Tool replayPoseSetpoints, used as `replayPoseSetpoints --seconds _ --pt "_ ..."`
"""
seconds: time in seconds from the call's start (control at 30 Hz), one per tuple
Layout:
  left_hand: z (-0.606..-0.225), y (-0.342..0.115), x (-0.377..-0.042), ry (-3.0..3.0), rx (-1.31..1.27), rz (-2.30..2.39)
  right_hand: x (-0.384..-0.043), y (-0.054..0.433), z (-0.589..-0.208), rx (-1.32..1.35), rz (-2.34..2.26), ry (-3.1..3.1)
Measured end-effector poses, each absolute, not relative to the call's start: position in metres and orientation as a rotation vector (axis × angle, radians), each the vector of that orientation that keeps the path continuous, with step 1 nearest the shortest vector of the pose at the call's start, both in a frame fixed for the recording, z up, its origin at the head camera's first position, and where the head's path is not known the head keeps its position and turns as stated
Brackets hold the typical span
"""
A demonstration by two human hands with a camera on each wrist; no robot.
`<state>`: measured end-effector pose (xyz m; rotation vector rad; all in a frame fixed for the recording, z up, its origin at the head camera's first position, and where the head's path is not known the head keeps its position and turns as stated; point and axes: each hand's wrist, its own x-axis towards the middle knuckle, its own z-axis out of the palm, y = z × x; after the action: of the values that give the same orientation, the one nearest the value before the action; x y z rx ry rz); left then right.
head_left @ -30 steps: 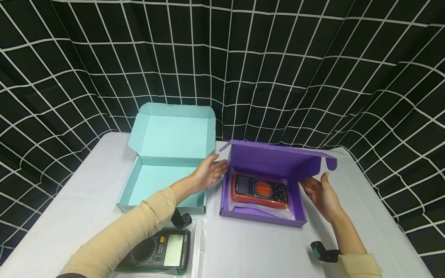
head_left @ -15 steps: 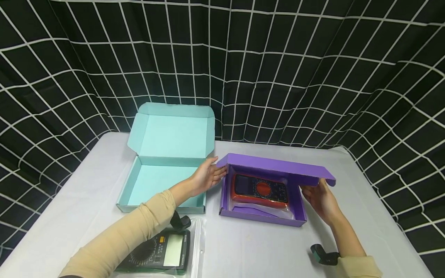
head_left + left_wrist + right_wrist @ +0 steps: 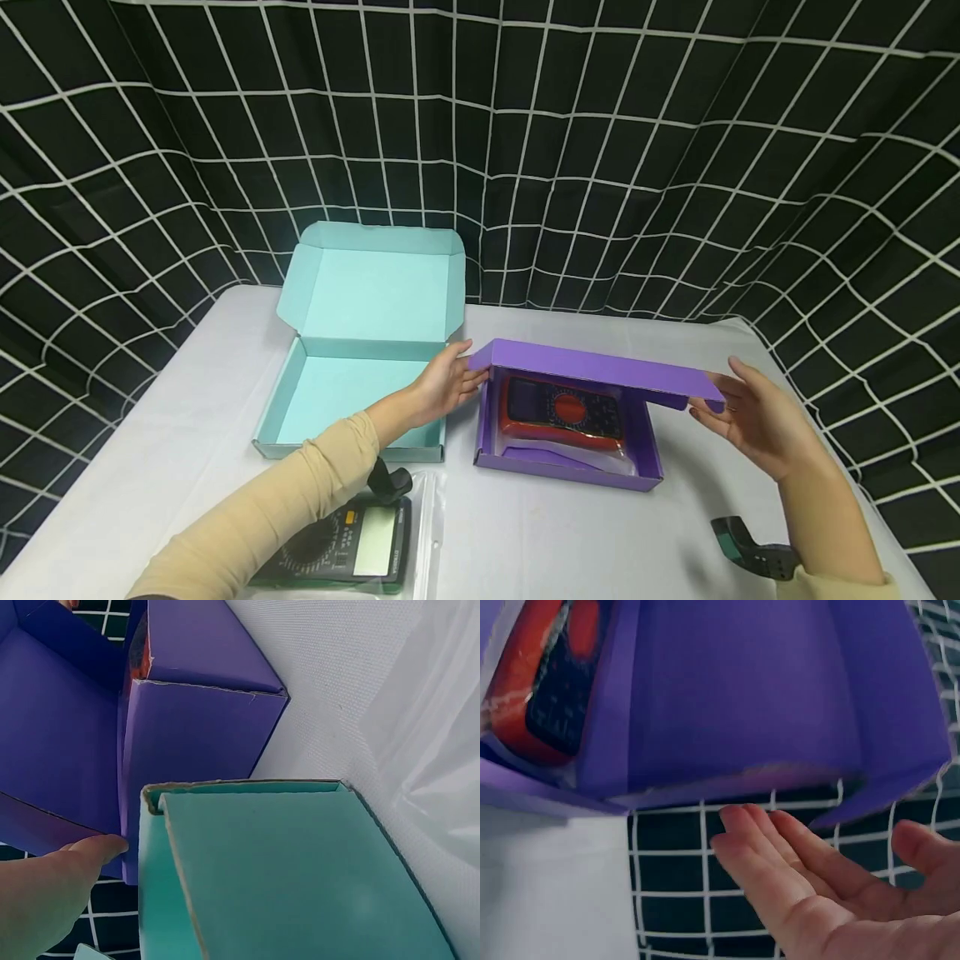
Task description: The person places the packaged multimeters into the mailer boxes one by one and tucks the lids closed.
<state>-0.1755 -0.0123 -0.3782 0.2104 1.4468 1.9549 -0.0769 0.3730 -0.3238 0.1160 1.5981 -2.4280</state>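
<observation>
The purple cardboard box [image 3: 566, 472] stands with its lid [image 3: 600, 367] tilted forward, partly lowered over it. Inside lies a red-orange multimeter [image 3: 562, 410] with a dial, wrapped in clear plastic. My left hand [image 3: 441, 385], fingers straight, touches the left side flap of the lid; the left wrist view has the thumb [image 3: 105, 847] against the purple flap. At the lid's right front corner is my right hand [image 3: 765, 421], its fingers extended and thumb raised. In the right wrist view those fingers [image 3: 772, 862] sit just beside the lid's side flap.
Left of the purple box, a light teal box [image 3: 360, 396] stands with its lid up. A dark green multimeter [image 3: 330, 546] in a clear zip bag lies in front, partly under the left sleeve. Behind the white table [image 3: 555, 542] hangs a black cloth with white grid lines.
The purple lid has swung forward and down over the multimeter. My right hand has moved right and slightly up, from under the lid to its right corner; my left hand has stayed in place.
</observation>
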Motion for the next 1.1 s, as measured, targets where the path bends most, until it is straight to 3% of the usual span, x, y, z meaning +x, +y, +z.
replayPoseSetpoints --seconds 0.13,0.3,0.73,1.1 --pt "-0.380 -0.013 -0.175 1.458 0.201 1.955 -0.074 0.363 -0.324 0.135 -2.208 1.911" --pt "-0.377 -0.017 -0.175 1.492 0.216 1.916 -0.070 0.355 -0.332 0.004 -2.270 1.925" --pt "-0.325 -0.032 -0.154 1.947 0.469 1.691 -0.058 0.346 -0.347 -0.003 -2.237 2.126" --pt "-0.330 -0.035 -0.138 1.934 0.476 1.638 -0.044 0.333 -0.359 0.014 -2.272 2.221"
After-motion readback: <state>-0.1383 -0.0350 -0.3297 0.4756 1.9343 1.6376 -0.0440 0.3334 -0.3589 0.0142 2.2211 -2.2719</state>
